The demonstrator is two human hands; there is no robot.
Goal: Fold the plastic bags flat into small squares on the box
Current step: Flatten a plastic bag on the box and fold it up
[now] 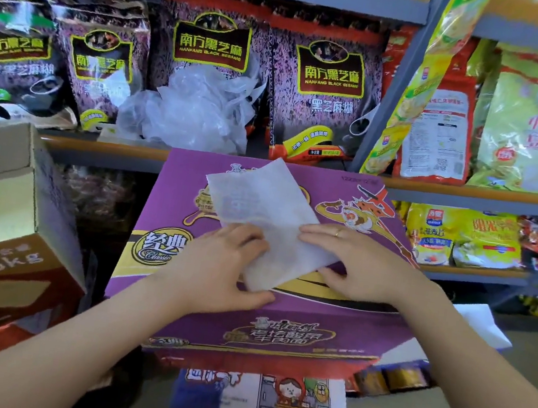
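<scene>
Both hands press flat on a folded translucent plastic bag [266, 224]: the left hand [219, 259] has fingers [249, 235] spread on its near-left edge, thumb under the corner; the right hand [355, 263] lies straight-fingered on its right side. The bag lies diagonally on a purple noodle box [331, 318]. Behind, crumpled plastic bags [194, 108] sit on a shelf [104, 145] among black sesame packets [324, 84] — an open cardboard box [13, 214] stands left.

Translucent white bag [261, 209], purple cartoon-printed box [331, 318]
</scene>
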